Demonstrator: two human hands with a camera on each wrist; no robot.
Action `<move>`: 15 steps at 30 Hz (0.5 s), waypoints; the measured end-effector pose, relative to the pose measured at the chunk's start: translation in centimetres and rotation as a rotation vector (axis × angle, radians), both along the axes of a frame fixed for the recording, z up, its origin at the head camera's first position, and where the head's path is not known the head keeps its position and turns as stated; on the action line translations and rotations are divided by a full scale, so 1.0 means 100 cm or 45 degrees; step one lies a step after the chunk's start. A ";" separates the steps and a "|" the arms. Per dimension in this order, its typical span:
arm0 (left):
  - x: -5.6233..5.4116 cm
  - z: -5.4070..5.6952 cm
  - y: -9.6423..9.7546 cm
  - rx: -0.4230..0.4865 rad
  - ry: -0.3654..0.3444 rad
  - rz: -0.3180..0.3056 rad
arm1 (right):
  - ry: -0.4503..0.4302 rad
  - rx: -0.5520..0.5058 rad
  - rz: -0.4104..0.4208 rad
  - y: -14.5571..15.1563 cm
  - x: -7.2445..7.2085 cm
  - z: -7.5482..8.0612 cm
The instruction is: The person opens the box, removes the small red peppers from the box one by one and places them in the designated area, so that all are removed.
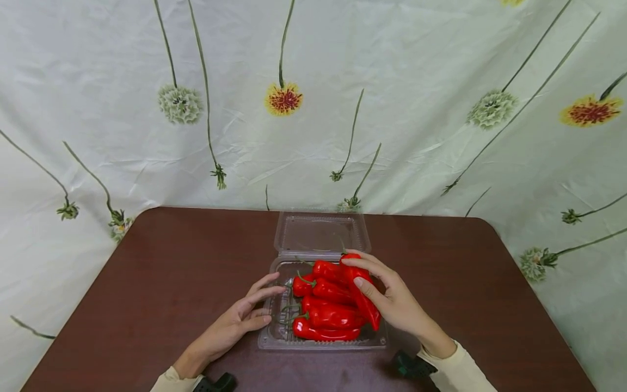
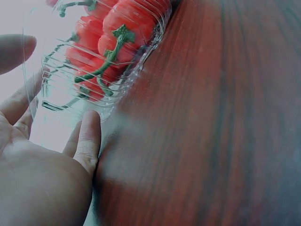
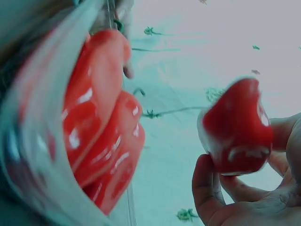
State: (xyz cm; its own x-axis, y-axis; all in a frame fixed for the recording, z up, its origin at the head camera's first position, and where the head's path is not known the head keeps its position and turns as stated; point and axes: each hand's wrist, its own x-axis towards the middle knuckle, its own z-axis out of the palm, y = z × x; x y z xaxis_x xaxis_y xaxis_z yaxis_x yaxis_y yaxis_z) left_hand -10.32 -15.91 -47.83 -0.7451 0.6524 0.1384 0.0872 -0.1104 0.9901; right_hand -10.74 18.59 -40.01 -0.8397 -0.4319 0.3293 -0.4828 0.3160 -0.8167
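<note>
A clear plastic clamshell box holds several long red peppers with green stems pointing left. My right hand grips one red pepper between thumb and fingers above the box's right side. In the right wrist view this pepper is seen end-on, apart from the others. Relaxed, spread fingers of my left hand lie along the box's left side. The left wrist view shows that hand by the box wall, with green stems visible through the plastic; exact contact is hard to tell.
The box's hinged lid lies back toward the far edge of the dark brown table. Behind the table hangs a white flower-print cloth. Dark wrist devices sit near both cuffs.
</note>
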 end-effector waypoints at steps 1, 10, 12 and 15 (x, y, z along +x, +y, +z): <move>0.000 0.000 0.000 -0.002 -0.002 0.001 | -0.011 -0.001 -0.011 0.002 -0.001 0.000; -0.001 0.000 0.000 -0.019 -0.012 0.007 | -0.085 -0.054 -0.110 0.022 -0.014 0.002; -0.001 0.000 0.000 -0.021 -0.015 0.010 | -0.105 -0.079 -0.118 0.027 -0.018 0.001; 0.000 0.000 0.000 -0.030 -0.019 0.018 | -0.116 -0.101 -0.134 0.035 -0.025 0.000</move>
